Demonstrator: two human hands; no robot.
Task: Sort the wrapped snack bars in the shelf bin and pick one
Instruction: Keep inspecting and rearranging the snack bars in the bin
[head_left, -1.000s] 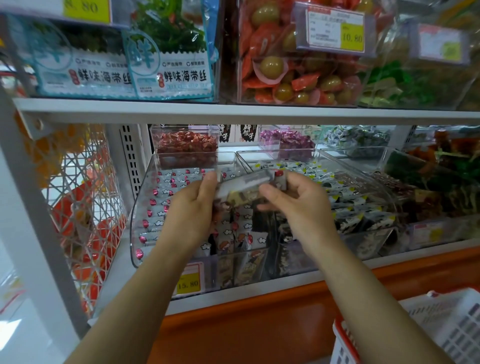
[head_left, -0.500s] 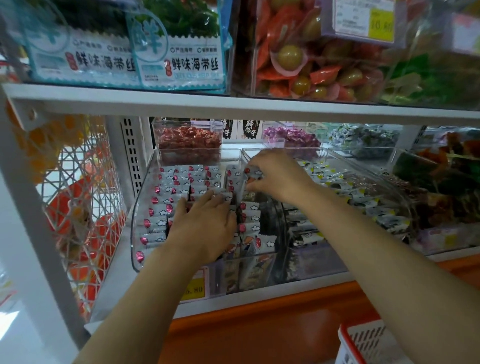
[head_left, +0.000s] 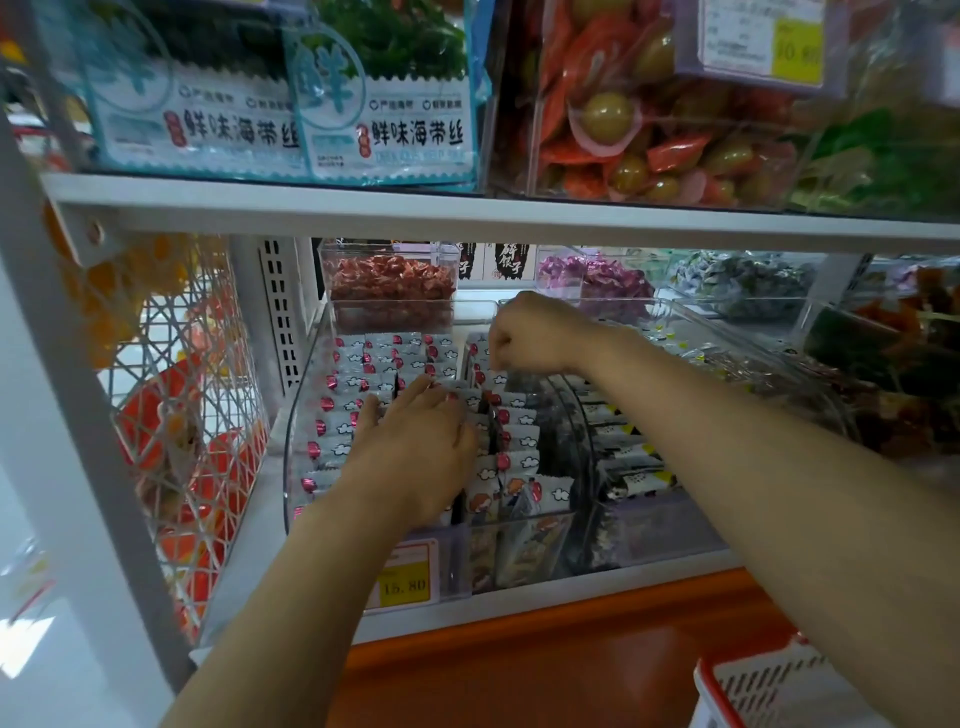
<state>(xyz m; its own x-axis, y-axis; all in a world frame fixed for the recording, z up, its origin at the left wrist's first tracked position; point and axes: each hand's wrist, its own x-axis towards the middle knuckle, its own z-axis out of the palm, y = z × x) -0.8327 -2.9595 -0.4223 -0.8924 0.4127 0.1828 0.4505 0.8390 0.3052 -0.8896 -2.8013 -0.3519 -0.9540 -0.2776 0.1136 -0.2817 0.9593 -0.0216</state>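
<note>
The white metal shelf (head_left: 467, 221) carries a clear plastic bin (head_left: 306, 415) full of small white wrapped snack bars (head_left: 358, 387) lying in rows, long sides running left to right. The left hand (head_left: 415, 452) lies flat, fingers spread, on the near rows. The right hand (head_left: 530, 332) is further back, curled, pinching a bar's top edge, so it looks nearer to picking one

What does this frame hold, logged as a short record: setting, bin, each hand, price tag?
setting: shop shelf, head view
bin: clear shelf bin with rows of white wrapped snack bars
left hand: flat, palm down on the bars, fingers spread
right hand: curled at the back of the bin, fingertips on a bar; grasp unclear
price tag: yellow, reads 15.80, on the bin front
basket: lower right corner, white with a red rim
</note>
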